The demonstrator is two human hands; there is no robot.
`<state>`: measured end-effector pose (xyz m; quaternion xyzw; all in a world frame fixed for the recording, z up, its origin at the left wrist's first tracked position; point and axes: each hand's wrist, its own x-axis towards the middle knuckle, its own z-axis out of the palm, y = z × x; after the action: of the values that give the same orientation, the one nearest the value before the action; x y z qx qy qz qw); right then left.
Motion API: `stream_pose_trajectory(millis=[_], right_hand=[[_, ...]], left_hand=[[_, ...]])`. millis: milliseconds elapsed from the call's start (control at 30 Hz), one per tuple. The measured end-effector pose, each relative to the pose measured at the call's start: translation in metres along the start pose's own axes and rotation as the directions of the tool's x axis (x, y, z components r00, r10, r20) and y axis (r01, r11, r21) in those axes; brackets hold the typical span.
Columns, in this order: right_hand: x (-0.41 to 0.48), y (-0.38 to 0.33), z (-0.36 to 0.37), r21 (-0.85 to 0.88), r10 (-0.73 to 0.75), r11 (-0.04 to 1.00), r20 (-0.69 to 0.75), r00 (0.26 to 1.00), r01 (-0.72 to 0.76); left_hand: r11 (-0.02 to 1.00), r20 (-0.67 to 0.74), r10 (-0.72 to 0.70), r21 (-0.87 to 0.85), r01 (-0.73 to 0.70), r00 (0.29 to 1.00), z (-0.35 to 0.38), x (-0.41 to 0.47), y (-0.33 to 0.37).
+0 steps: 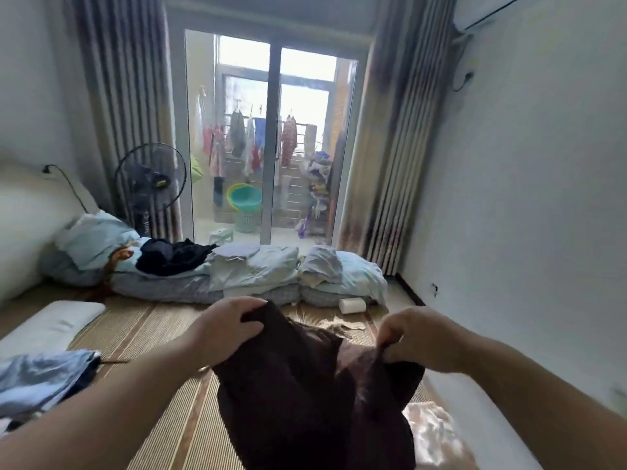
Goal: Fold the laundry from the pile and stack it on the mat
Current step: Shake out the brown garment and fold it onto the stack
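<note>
Dark brown garment [298, 401] is held up above the woven mat [159, 337], hanging from both hands. Left hand [227, 329]: fingers curled over the garment's top edge, gripping it. Right hand [417, 337]: fingers and thumb pinch another part of the same edge, with the cloth bunched below. Stack of pale blue clothes [44, 374] lies at the mat's left edge. Dark laundry pile [173, 254] sits on pale bedding [258, 273] along the mat's far side. White roll [353, 305] lies near the mat's far right corner.
</note>
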<state>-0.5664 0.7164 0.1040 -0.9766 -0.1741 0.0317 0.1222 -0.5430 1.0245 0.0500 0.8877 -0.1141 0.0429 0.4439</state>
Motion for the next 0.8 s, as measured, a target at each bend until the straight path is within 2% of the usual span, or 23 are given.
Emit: stream_pose_trajectory(millis=[67, 133, 200, 233, 333, 400, 500, 567, 633, 667, 733, 800], right_hand=[[0.01, -0.008, 0.019, 0.139, -0.059, 0.988, -0.01, 0.998, 0.06], [0.025, -0.026, 0.028, 0.26, -0.126, 0.952, -0.148, 0.981, 0.161], [0.043, -0.044, 0.031, 0.2, -0.184, 0.954, -0.202, 0.962, 0.225], [0.053, -0.051, 0.033, 0.145, -0.202, 0.964, -0.157, 0.967, 0.225], [0.078, -0.063, 0.047, 0.05, -0.257, 0.966, 0.096, 0.962, 0.253], [0.087, -0.063, 0.055, -0.001, -0.274, 0.961, 0.127, 0.953, 0.276], [0.089, -0.058, 0.052, 0.025, -0.274, 0.962, 0.012, 0.962, 0.274], [0.087, -0.057, 0.047, -0.004, -0.382, 0.923, -0.114, 0.917, 0.384], [0.084, -0.061, 0.04, 0.014, -0.487, 0.863, -0.235, 0.841, 0.504], [0.083, -0.063, 0.036, 0.035, -0.506, 0.843, -0.286, 0.814, 0.536], [0.08, -0.061, 0.028, 0.081, -0.468, 0.851, -0.334, 0.818, 0.519], [0.075, -0.053, 0.018, 0.07, -0.449, 0.865, -0.329, 0.831, 0.496]], left_hand=[[0.97, 0.114, 0.09, 0.217, -0.113, 0.989, -0.003, 0.01, 0.017], [0.91, 0.222, 0.173, 0.337, -0.242, 0.96, -0.002, 0.014, 0.034], [0.801, 0.307, 0.253, 0.465, -0.377, 0.917, 0.003, 0.016, 0.048], [0.736, 0.355, 0.282, 0.517, -0.438, 0.892, 0.006, 0.016, 0.052], [0.588, 0.443, 0.318, 0.602, -0.541, 0.838, 0.01, 0.014, 0.06], [0.575, 0.408, 0.344, 0.62, -0.533, 0.846, 0.008, 0.011, 0.063], [0.586, 0.335, 0.298, 0.675, -0.448, 0.894, -0.006, 0.008, 0.06], [0.565, 0.31, 0.291, 0.708, -0.424, 0.905, -0.016, 0.01, 0.057], [0.522, 0.291, 0.241, 0.766, -0.376, 0.926, -0.028, 0.013, 0.054], [0.48, 0.285, 0.202, 0.805, -0.348, 0.937, -0.033, 0.015, 0.052], [0.41, 0.286, 0.132, 0.856, -0.314, 0.949, -0.044, 0.02, 0.046], [0.483, 0.281, 0.064, 0.831, -0.276, 0.958, -0.053, 0.023, 0.042]])
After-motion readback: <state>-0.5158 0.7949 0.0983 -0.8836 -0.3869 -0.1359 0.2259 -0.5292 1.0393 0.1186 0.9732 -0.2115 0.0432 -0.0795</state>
